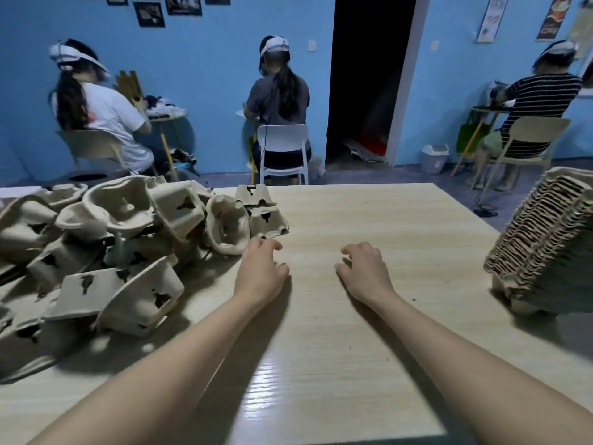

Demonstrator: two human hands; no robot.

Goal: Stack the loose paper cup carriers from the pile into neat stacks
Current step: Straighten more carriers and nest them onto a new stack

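Blue walls behind, and a pale wooden table (369, 226) spread out under both arms. Left hand (261, 268) rests on the wood, fingers loosely curled, holding nothing; right hand (364, 271) likewise, loose and empty. Nothing is picked up yet, so this looks like a pause between carriers. The pile of loose carriers (106, 248) sprawls to the left of the left hand, its nearest pieces just beyond the fingertips. The tall stack (545, 242) leans well off to the right of the right hand, close to the table's right edge. Next comes a short reach left, then a carry across the open wood between the hands; seating it gently matters, since that stack tilts.
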